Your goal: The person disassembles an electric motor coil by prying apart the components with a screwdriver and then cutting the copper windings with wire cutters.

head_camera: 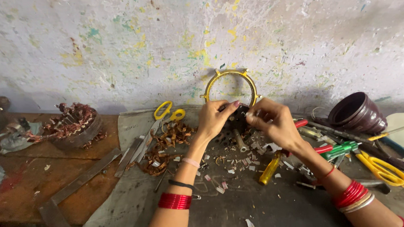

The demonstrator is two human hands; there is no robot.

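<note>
My left hand and my right hand meet over a dark round motor core with slots and a short shaft, standing on the grey worktop. Both hands pinch at its upper rim, fingers closed on it. Red bangles ring both wrists. A yellow metal ring leans on the wall just behind the core. A yellow-handled screwdriver lies below my right hand. Bits of white paper and wire scraps litter the surface around the core.
Yellow-handled scissors and a tangle of copper wire lie left of the core. An old wound stator sits far left. Right are a dark brown cup, green and red tools and more yellow scissors.
</note>
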